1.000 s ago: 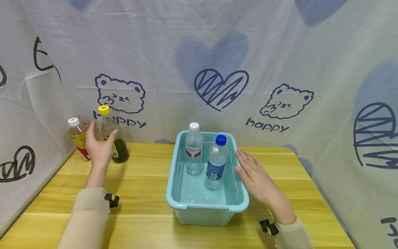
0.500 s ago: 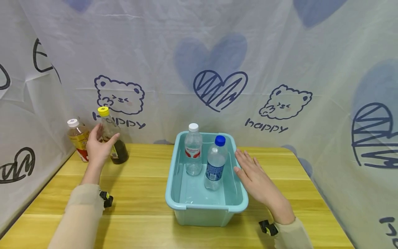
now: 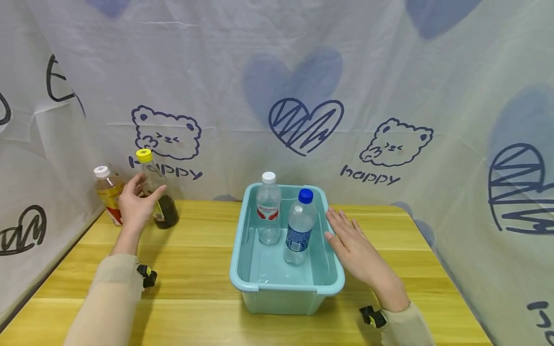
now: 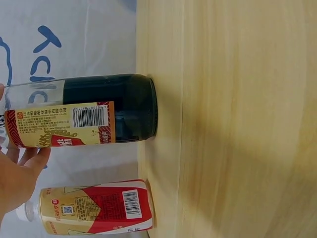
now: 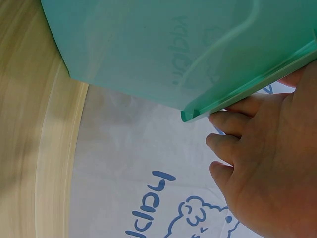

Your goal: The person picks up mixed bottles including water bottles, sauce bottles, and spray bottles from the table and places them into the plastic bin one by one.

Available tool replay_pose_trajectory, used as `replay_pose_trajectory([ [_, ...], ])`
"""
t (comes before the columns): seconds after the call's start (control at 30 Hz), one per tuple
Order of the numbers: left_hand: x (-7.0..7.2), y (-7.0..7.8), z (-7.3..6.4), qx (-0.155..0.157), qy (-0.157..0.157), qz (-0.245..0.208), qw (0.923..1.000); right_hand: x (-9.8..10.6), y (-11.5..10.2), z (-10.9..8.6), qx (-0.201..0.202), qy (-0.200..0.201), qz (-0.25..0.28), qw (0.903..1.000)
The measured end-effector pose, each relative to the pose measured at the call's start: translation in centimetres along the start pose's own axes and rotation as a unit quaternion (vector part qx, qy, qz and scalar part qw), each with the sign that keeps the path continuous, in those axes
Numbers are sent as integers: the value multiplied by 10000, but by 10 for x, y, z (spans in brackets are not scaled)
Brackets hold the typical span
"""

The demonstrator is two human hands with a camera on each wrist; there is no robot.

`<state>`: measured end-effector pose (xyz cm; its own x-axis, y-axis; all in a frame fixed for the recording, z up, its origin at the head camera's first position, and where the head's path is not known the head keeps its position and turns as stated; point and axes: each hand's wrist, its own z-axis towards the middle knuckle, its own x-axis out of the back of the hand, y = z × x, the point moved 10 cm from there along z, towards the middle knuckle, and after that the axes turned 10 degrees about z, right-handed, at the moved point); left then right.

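My left hand (image 3: 136,204) curls round the upper body of a vinegar bottle (image 3: 166,211), thumb on the near side and fingers on the far left side. The bottle has a yellow cap and dark liquid, and stands upright on the table. In the left wrist view its cream and red label (image 4: 54,126) faces the camera. My right hand (image 3: 359,250) lies with fairly straight fingers against the right rim of a light teal bin (image 3: 235,250). Inside the bin stand a clear bottle with a white cap (image 3: 269,233) and one with a blue cap and blue label (image 3: 298,240).
A white-capped drink bottle (image 3: 110,192) with a yellow and red label stands just left of the vinegar bottle. A printed cloth backdrop (image 3: 242,158) rises behind the wooden table (image 3: 195,269), and cloth also hangs at both sides.
My left hand has moved slightly down and left and closed in round the vinegar bottle. The right hand stays at the bin's rim.
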<state>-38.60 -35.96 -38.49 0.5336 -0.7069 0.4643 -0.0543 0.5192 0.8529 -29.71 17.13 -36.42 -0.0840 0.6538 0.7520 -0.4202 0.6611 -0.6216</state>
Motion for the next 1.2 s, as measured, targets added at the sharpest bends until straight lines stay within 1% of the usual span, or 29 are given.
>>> replay_pose_trajectory([
  [0.27, 1, 3, -1, -90, 151, 103, 9998, -1, 1, 0, 12, 13, -49, 10000],
  [0.37, 2, 6, -3, -104, 190, 53, 9998, -1, 1, 1, 13, 6, -55, 10000],
  [0.47, 3, 13, -6, -130, 234, -60, 9996, -1, 1, 1, 14, 7, -41, 10000],
  [0.57, 4, 21, -11, -159, 287, -184, 9993, -1, 2, 1, -1, 17, -40, 10000],
  [0.7, 5, 35, -18, -277, 324, -300, 9986, 0, 2, 1, -16, 25, -48, 10000],
  [0.83, 7, 48, -28, -361, 295, -398, 9981, 0, 2, 1, -7, 9, -46, 10000],
  [0.97, 8, 62, -39, -438, 338, -573, 9968, -1, 1, 1, 2, 0, -38, 10000],
  [1.1, 10, 81, -50, -711, 511, -792, 9930, 0, 1, 1, 5, 10, -21, 10000],
  [1.2, 13, 95, -60, -959, 655, -874, 9894, 0, 1, 1, 12, 12, -28, 10000],
])
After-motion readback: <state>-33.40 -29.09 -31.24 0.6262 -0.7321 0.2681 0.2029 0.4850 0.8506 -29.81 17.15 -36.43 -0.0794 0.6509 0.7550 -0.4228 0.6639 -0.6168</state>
